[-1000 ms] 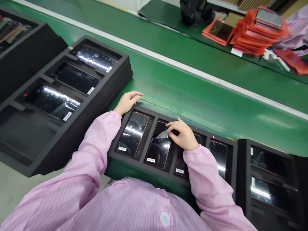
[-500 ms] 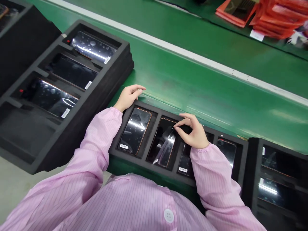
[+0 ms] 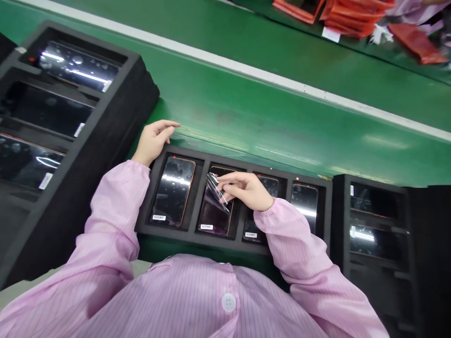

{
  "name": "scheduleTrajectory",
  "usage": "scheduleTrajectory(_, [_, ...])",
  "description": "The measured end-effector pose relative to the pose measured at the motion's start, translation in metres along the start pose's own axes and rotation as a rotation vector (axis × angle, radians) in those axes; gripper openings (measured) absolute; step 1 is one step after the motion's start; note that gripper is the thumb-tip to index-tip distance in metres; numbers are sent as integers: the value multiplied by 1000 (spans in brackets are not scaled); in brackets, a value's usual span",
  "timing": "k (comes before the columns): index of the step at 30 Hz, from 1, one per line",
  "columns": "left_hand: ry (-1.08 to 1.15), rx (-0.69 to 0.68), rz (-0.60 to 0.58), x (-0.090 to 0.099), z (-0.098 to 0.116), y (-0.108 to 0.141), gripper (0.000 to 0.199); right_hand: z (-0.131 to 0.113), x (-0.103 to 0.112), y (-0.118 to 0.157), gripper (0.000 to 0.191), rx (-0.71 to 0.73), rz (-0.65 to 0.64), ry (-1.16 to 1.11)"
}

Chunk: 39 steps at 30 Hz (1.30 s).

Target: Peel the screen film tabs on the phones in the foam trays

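A black foam tray (image 3: 197,241) in front of me holds several phones in a row. My right hand (image 3: 243,190) pinches a clear protective film (image 3: 214,190) that is partly peeled up from the second phone (image 3: 213,218). The film curls above the screen's upper half. My left hand (image 3: 153,138) rests with loose fingers on the tray's far left corner, at the edge of the green belt. The first phone (image 3: 173,190) lies untouched between my hands. My pink sleeves cover both forearms.
A larger black foam tray (image 3: 116,122) with phones stands at the left. Another black tray (image 3: 377,225) with phones is at the right. The green conveyor belt (image 3: 268,122) runs beyond the trays. Red pouches (image 3: 352,16) are stacked at the far side.
My right hand has pulled the film further up off the second phone. My left hand has kept its place on the tray corner. The view has shifted right.
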<state>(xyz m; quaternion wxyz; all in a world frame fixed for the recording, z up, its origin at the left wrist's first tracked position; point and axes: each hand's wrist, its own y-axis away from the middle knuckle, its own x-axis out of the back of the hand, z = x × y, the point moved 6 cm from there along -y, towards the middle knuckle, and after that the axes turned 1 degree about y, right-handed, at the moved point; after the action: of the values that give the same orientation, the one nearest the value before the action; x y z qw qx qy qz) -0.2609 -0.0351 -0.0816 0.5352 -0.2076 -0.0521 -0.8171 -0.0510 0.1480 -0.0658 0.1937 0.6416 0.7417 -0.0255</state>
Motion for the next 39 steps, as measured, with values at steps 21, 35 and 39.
scheduleTrajectory(21, [-79, -40, -196, 2, -7, 9, 42, 0, 3, 3, 39, -56, 119, 173])
scheduleTrajectory(35, [-316, -85, -275, 23, -12, 37, 45, -43, 75, 66, 20, 46, 634, 1328])
scheduleTrajectory(39, [-331, -60, -189, 39, -22, 18, 50, -35, 53, 54, 33, 35, 371, 1535])
